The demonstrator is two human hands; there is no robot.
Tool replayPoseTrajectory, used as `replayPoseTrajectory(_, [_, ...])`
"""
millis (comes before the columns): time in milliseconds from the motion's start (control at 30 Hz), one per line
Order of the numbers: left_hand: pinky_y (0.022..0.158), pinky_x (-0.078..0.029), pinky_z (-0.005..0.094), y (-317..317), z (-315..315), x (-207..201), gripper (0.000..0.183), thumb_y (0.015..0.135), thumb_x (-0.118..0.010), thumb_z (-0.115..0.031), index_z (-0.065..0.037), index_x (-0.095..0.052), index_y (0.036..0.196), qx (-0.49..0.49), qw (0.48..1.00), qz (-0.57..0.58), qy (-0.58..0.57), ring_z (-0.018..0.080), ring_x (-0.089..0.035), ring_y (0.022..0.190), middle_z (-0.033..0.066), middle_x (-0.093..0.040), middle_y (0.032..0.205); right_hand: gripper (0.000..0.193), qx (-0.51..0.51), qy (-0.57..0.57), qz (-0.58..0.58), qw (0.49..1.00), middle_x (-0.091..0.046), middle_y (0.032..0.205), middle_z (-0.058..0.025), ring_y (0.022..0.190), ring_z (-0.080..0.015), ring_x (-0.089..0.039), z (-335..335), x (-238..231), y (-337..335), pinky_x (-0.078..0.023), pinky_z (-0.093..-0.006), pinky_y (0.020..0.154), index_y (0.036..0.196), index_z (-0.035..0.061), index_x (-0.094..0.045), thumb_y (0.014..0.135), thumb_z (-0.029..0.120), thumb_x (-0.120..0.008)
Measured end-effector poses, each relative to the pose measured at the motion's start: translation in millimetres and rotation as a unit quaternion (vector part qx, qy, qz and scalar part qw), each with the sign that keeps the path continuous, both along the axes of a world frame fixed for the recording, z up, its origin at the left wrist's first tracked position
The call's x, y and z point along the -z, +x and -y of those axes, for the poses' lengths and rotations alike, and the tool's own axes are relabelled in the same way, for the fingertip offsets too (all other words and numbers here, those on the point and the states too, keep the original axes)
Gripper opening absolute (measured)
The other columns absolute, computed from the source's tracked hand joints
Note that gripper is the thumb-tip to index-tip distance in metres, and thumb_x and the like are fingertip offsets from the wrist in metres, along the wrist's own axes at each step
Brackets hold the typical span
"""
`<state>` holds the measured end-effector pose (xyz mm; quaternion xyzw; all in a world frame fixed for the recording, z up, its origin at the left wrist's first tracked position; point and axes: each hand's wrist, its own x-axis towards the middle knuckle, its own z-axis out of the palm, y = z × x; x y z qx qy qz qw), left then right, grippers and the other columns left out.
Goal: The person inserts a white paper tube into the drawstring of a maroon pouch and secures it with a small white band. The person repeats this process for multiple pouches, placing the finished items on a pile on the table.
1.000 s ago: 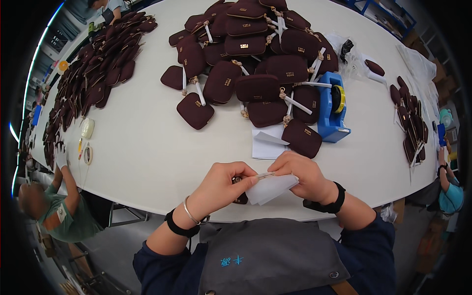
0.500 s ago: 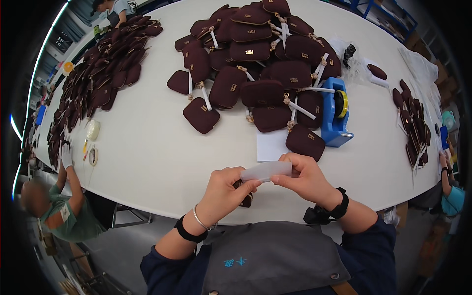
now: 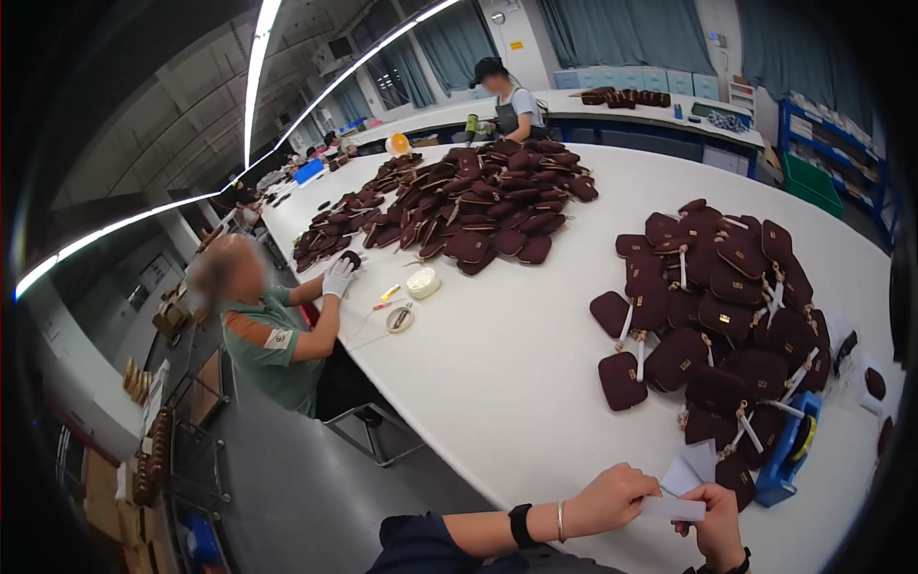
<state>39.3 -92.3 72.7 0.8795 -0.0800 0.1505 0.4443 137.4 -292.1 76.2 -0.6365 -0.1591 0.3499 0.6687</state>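
— What's in hand?
— My left hand [image 3: 612,499] and right hand [image 3: 715,521] pinch a white slip [image 3: 672,508] over the table [image 3: 516,383] edge; I'm folding it, I judge.
— Next?
— Probably a steady crease, then the nearest maroon pouch [image 3: 733,475].

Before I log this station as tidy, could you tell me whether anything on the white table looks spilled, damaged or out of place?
Nothing stands out. The dark red pouches lie in loose heaps on the white table, with none visibly torn or fallen. The blue tape dispenser sits beside them. The left hand and right hand hold a small white slip between them.
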Motion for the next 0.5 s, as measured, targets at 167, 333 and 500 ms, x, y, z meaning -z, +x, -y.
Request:
replayPoseTrajectory(167, [0.068,-0.045,0.0336,-10.2,-1.9,1.5,0.023,0.075,-0.062,0.005,-0.008,-0.07,0.092,-0.026,0.998,0.055,-0.026,0.0249,-0.059,0.073,0.0059,-0.066,0.077,0.007,-0.015,0.041,-0.023,0.999,-0.063,0.064,-0.0142,0.048,-0.0155,-0.059,-3.3,6.5,4.3,-0.045,-0.0254,0.041,0.077,-0.0038,-0.059,0.08,-0.01,-0.062])
replayPoseTrajectory(333, [0.069,-0.046,0.0333,-9.8,2.8,-5.3,0.025,0.076,-0.063,0.005,-0.007,-0.071,0.096,-0.036,0.993,0.053,-0.104,0.0238,-0.059,0.071,0.0058,-0.068,0.08,0.007,0.002,0.067,0.005,0.998,-0.063,0.066,-0.0128,0.049,-0.0157,-0.058,0.4,5.4,9.2,-0.046,-0.0258,0.042,0.077,-0.0037,-0.059,0.079,-0.009,-0.063])
replayPoseTrajectory(500, [0.071,-0.046,0.0315,-8.0,1.5,-12.5,0.01,0.084,-0.067,-0.003,-0.005,-0.071,0.092,-0.013,0.957,-0.129,-0.258,0.0185,-0.06,0.076,0.0036,-0.069,0.083,0.004,-0.035,0.012,0.128,0.991,-0.06,0.075,-0.0049,0.067,-0.0132,-0.055,2.6,-29.2,-0.5,-0.043,-0.0272,0.06,0.083,-0.0009,-0.064,0.086,0.0,-0.066])
